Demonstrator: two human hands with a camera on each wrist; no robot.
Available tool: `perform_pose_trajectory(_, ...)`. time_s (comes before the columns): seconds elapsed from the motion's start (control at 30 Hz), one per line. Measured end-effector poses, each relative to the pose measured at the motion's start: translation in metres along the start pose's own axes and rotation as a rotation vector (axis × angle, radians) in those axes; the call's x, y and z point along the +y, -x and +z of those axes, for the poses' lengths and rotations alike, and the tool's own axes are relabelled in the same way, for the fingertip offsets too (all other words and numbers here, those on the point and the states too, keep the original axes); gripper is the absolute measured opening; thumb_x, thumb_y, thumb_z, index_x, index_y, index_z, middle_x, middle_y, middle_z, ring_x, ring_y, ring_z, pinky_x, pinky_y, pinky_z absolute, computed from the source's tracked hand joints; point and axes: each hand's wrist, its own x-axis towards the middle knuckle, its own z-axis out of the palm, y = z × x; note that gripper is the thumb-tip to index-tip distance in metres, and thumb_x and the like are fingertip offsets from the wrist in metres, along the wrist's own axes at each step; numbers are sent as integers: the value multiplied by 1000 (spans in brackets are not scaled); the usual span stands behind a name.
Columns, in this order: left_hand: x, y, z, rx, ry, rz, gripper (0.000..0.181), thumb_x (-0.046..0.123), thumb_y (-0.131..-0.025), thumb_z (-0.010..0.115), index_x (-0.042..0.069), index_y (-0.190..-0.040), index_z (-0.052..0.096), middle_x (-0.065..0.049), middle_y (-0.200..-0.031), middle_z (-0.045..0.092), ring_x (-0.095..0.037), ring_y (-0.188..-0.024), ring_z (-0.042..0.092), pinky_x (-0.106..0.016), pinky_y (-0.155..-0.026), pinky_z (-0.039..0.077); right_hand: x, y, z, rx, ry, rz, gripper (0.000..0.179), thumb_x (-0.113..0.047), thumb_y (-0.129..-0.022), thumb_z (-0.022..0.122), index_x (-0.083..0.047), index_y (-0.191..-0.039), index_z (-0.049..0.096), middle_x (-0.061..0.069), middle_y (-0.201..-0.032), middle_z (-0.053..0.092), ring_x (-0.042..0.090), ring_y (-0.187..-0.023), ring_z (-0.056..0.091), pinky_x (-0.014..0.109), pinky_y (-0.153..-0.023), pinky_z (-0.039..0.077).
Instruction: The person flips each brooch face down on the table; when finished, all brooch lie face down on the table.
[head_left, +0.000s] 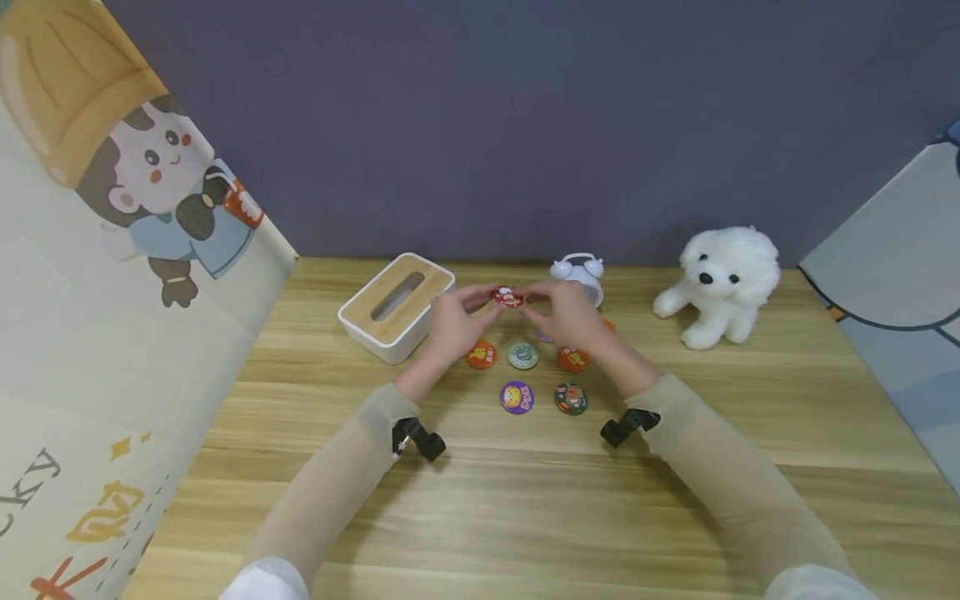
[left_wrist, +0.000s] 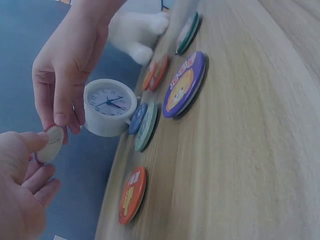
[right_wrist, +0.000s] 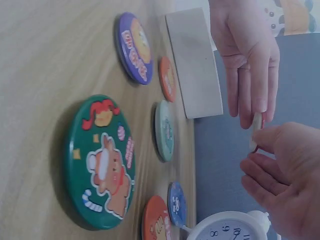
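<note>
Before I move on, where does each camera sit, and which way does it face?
Head: worn on the head, facing forward and down over the wood-grain table; both forearms, left grip and right grip show.
Left wrist: worn there, looking across the table toward the alarm clock; both grips show at left.
Right wrist: worn there, looking past the green candy-cane badge toward the tissue box; both grips show at right.
Shared: both wrist views show the held red badge, alarm clock and purple badge.
</note>
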Motion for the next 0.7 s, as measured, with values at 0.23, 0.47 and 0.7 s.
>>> perform_pose_trajectory(0.23,7,-1,5,102,109,49,34,8,-91,83,-8,-121,74,-24,-121,76,-42,-114,76,-45,-101,62,-2,1,-2,32,-25,-18,25,-14,-98,77,-8,-123,79,14,-119,80,32,-104,80,46,-93,65)
perform_pose_trajectory(0.47,5,-1,9,107,103,93,35,4,-93,80,-8,-125,72,-23,-129,75,-38,-120,74,-42,-104,61,-2,1,2,81,-44,6,25,-17,-100,75,-5,-122,79,16,-119,80,33,-102,80,46,-88,66)
perform_pose_trajectory(0.7,0,-1,9,94,32,140,45,-2,-89,81,-4,-133,70,-26,-124,74,-41,-110,75,-45,-96,65,-6,1,1,93,-78,44,24,-17,-103,71,-2,-120,78,17,-116,80,31,-96,80,43,-85,67)
